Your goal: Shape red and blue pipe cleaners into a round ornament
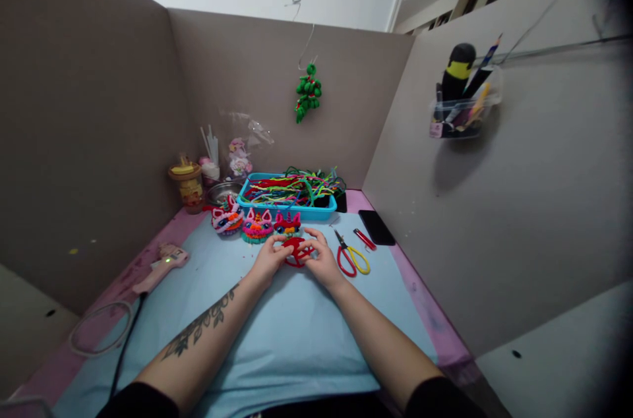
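Observation:
Between my two hands is a red round piece with openings in it (pixel 295 252), apparently made of fuzzy stems. My left hand (pixel 271 258) pinches its left edge. On the opposite side, the fingers of my right hand (pixel 320 260) hold its right edge. Just behind my hands stand a pink and teal animal-like figure (pixel 257 225), a red one with blue (pixel 287 223) and, farther left, a pink and white one (pixel 228 218). Scissors with one red and one yellow handle (pixel 352 258) lie to the right of my right hand.
A blue tray (pixel 306 213) of colourful stems stands at the back. Right of the scissors lie a red tool (pixel 364 239) and a black phone (pixel 376 227). A pink glue gun (pixel 163 266) with its cord is at left. Grey panels surround the table.

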Demonstrator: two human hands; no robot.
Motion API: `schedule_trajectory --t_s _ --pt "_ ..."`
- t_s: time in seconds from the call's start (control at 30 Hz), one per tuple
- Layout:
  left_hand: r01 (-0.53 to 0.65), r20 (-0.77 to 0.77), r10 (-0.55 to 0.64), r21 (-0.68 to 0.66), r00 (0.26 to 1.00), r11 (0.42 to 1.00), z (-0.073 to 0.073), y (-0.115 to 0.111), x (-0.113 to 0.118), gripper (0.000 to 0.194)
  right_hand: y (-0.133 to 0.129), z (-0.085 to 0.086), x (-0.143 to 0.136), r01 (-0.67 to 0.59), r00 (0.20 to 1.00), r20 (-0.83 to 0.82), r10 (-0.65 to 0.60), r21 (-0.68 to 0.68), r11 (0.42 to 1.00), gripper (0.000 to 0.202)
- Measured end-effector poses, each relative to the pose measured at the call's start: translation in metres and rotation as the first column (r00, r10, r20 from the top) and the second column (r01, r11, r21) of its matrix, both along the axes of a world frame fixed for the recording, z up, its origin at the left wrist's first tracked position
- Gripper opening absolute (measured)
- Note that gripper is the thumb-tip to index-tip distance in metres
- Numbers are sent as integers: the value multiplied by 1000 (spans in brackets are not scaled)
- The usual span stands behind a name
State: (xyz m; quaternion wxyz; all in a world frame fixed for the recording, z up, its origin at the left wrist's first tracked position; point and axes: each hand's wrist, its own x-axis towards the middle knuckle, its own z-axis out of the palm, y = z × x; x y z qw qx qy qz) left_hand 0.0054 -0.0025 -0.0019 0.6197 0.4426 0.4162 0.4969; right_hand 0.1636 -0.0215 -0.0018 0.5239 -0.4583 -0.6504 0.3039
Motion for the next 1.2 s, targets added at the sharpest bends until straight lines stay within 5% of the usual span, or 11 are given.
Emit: schedule_trajectory --t_s 0.17,0.6,1.03,1.2 --pt "4 -10 -4 -3 1000 1000 -4 1 -1 52 -3 -2 -4 -97 994 55 99 -35 995 15" --pt "30 14 -29 -5 999 1000 3 -2 2 52 -1 1 -1 114 993 26 -116 82 990 9" --pt "37 32 -37 6 999 999 6 -4 3 57 12 -14 2 119 992 45 -116 -60 991 14" --pt "96 14 -97 76 995 992 1 -1 1 54 14 -16 4 30 994 -104 -44 -137 990 24"
